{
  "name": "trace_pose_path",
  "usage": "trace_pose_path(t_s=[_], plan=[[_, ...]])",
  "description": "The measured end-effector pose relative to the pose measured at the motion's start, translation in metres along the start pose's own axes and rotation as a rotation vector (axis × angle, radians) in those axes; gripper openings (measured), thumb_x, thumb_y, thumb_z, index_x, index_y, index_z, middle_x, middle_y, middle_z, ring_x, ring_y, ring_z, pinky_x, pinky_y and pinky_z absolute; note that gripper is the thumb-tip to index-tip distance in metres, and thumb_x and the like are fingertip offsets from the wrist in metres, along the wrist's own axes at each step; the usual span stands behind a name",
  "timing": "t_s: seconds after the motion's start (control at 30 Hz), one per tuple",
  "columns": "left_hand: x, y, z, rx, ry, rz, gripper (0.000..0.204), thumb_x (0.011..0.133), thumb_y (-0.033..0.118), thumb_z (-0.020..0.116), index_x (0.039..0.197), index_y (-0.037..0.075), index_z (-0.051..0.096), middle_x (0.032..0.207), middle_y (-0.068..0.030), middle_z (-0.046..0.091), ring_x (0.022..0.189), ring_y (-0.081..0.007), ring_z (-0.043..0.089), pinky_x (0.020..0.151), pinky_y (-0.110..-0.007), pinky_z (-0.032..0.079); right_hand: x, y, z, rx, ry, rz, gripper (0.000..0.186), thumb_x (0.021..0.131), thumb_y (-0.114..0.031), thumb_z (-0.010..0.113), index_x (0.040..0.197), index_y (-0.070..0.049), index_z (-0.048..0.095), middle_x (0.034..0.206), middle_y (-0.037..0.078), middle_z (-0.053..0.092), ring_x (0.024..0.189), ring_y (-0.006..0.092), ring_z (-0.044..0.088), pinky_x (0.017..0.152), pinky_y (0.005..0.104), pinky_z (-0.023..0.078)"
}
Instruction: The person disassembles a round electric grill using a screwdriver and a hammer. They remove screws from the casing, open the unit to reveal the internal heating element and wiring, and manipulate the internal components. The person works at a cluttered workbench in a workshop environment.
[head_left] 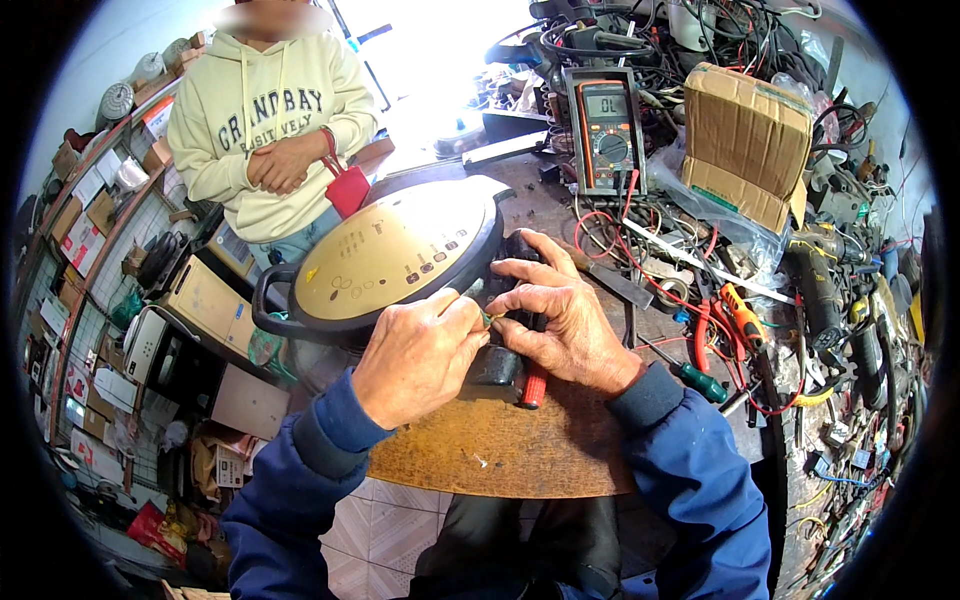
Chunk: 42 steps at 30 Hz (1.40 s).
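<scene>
Close fingertip work seems in hand: the left hand (425,345) and right hand (565,315) pinch a small piece (489,320), too hidden to identify, just beside the gold-topped cooker (385,250) on the surface (480,455). The next move likely calls for steadiness and a light grip.

You are wearing a navy blue jacket (262,525), its roomy sleeves (705,485) creasing along the forearms, snug darker cuffs (645,396) closing round both wrists, a brighter blue band (354,408) peeking past the left cuff (325,442), dark trousers (468,545) covering your legs, both hands (562,318) showing bare
</scene>
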<state>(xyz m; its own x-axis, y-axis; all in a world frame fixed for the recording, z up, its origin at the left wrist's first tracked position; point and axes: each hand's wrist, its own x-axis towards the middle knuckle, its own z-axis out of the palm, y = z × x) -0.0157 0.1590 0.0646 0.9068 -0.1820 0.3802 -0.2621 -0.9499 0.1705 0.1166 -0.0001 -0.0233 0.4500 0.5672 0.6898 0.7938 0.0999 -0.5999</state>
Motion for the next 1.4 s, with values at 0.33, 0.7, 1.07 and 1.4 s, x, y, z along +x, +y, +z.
trace_pose_path(t_s=[0.33, 0.7, 1.07, 1.4], plan=[[-0.0011, -0.0007, -0.0015, -0.018, 0.000, 0.021, 0.014, 0.087, 0.007, 0.076, 0.087, 0.003, 0.063, 0.081, -0.0136, 0.063, 0.072, -0.0366, 0.066, 0.064, -0.045, 0.051, -0.0003, 0.0014, -0.0010, 0.005, -0.005, -0.007, 0.018, 0.081, -0.016, 0.080, 0.098, -0.012, 0.080, 0.135, 0.018, 0.068, 0.147, 0.0489, 0.039, 0.119, 0.0587, 0.035], [-0.0031, -0.0033, -0.0005, -0.056, 0.003, -0.012, 0.012, 0.087, 0.005, 0.077, 0.089, 0.001, 0.065, 0.082, -0.0141, 0.063, 0.071, -0.0318, 0.068, 0.065, -0.040, 0.053, 0.0003, 0.0003, -0.0019, 0.053, -0.003, 0.009, 0.019, 0.079, -0.013, 0.080, 0.098, -0.012, 0.081, 0.134, 0.017, 0.068, 0.147, 0.0469, 0.039, 0.120, 0.0565, 0.035], [-0.0040, -0.0043, 0.0004, -0.062, 0.022, 0.014, 0.012, 0.088, 0.004, 0.076, 0.090, -0.001, 0.065, 0.082, -0.0151, 0.064, 0.071, -0.0339, 0.068, 0.065, -0.041, 0.053, 0.0009, -0.0004, -0.0020, 0.044, -0.011, 0.021, 0.020, 0.078, -0.012, 0.079, 0.098, -0.012, 0.081, 0.134, 0.016, 0.068, 0.148, 0.0459, 0.039, 0.120, 0.0554, 0.035], [-0.0072, -0.0057, -0.0072, -0.114, -0.019, -0.007, 0.012, 0.087, 0.002, 0.077, 0.097, 0.000, 0.071, 0.088, -0.0149, 0.068, 0.073, -0.0297, 0.070, 0.066, -0.037, 0.056, 0.0022, 0.0038, -0.0096, 0.219, 0.039, 0.072, 0.026, 0.085, -0.004, 0.067, 0.109, -0.006, 0.076, 0.134, 0.016, 0.069, 0.146, 0.0422, 0.044, 0.121, 0.0520, 0.034]])
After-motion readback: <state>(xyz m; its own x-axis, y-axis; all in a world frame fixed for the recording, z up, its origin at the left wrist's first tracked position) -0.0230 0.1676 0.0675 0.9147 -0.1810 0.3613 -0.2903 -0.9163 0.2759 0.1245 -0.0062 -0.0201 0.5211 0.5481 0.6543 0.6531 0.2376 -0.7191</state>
